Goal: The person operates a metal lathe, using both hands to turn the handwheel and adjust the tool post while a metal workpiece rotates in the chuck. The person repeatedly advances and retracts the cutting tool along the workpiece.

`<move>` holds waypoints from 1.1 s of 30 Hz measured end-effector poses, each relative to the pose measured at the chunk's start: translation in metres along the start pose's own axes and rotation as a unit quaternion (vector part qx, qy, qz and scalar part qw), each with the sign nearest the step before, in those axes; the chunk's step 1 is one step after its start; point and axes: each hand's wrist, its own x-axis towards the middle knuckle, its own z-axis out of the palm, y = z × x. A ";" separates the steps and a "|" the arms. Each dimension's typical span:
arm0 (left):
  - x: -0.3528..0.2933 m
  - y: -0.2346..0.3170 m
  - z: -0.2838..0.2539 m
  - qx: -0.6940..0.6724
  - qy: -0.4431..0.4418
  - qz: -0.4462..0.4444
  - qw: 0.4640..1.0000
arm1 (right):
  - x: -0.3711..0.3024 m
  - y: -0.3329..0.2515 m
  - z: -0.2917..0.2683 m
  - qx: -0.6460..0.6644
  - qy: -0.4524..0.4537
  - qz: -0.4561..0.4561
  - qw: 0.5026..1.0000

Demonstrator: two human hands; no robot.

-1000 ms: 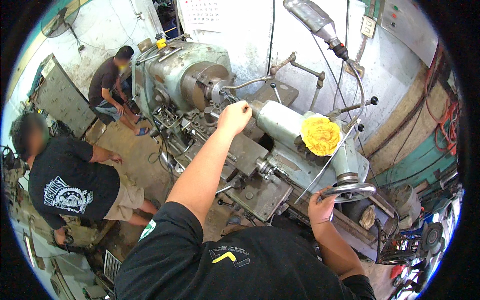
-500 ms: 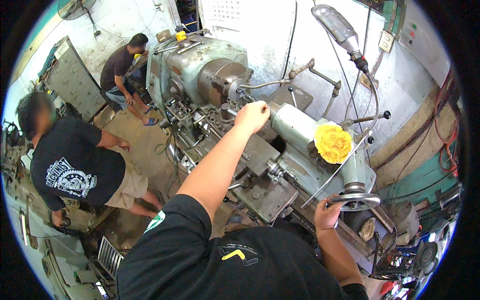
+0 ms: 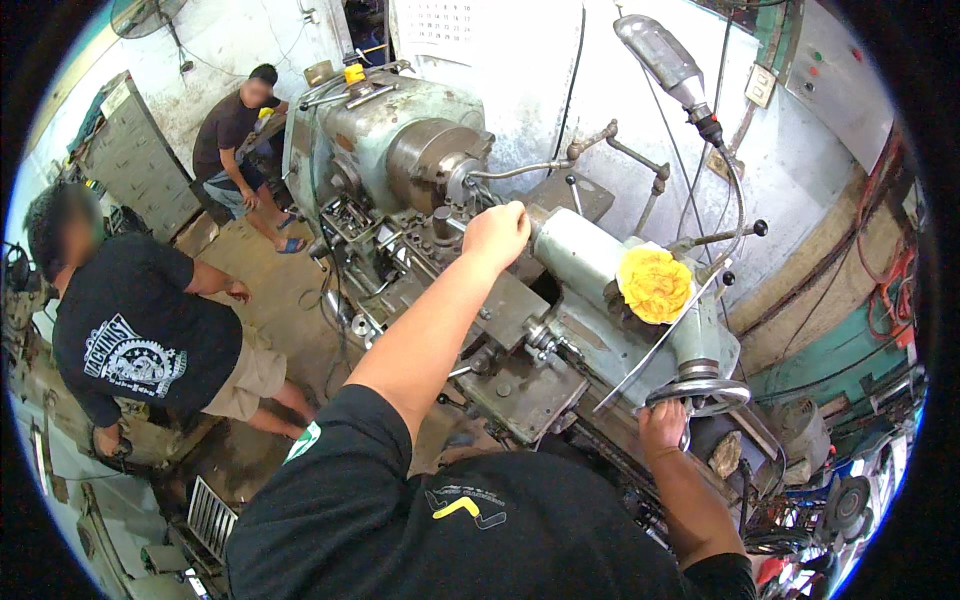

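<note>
My left arm reaches across a grey-green metal lathe [image 3: 585,245]. My left hand [image 3: 497,237] is closed at the front end of the tailstock spindle [image 3: 538,222], and its fingers hide whatever they grip. Ahead of that hand is the round chuck [image 3: 428,160], with a metal piece [image 3: 462,180] at its centre. Low on the right, my right hand [image 3: 662,430] has its fingers over the near-left rim of the tailstock handwheel [image 3: 712,399]. A crumpled yellow cloth [image 3: 655,285] lies on top of the tailstock.
A bent coolant pipe [image 3: 530,171] and a lamp [image 3: 660,60] reach over the lathe. The carriage [image 3: 520,390] stands in front of me. One person [image 3: 150,340] is at the left, another [image 3: 235,140] beyond the headstock. A thin rod [image 3: 650,360] leans against the tailstock.
My right hand has shifted along the handwheel rim, to the right and nearer to me. My left hand stays by the spindle. The whole view has shifted slightly.
</note>
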 end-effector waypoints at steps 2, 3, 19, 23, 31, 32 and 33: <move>-0.011 0.023 0.003 -0.012 0.098 0.132 0.986 | -0.002 0.003 0.001 0.016 -0.032 0.013 0.999; -0.019 0.040 0.006 -0.008 0.117 0.183 0.976 | -0.002 0.004 0.002 0.017 -0.034 0.011 0.999; -0.141 0.294 0.094 -0.195 -0.351 0.303 0.864 | 0.002 -0.020 -0.058 0.231 -0.082 0.178 0.953; -0.141 0.290 0.101 -0.207 -0.354 0.304 0.860 | -0.041 -0.014 -0.086 0.272 0.083 0.391 0.876; -0.143 0.281 0.106 -0.248 -0.327 0.323 0.853 | 0.005 0.032 -0.121 0.632 0.031 0.637 0.441; -0.144 0.280 0.107 -0.253 -0.321 0.328 0.852 | 0.011 0.034 -0.129 0.656 0.030 0.646 0.389; -0.144 0.279 0.108 -0.259 -0.315 0.332 0.851 | 0.014 0.034 -0.135 0.698 0.017 0.632 0.336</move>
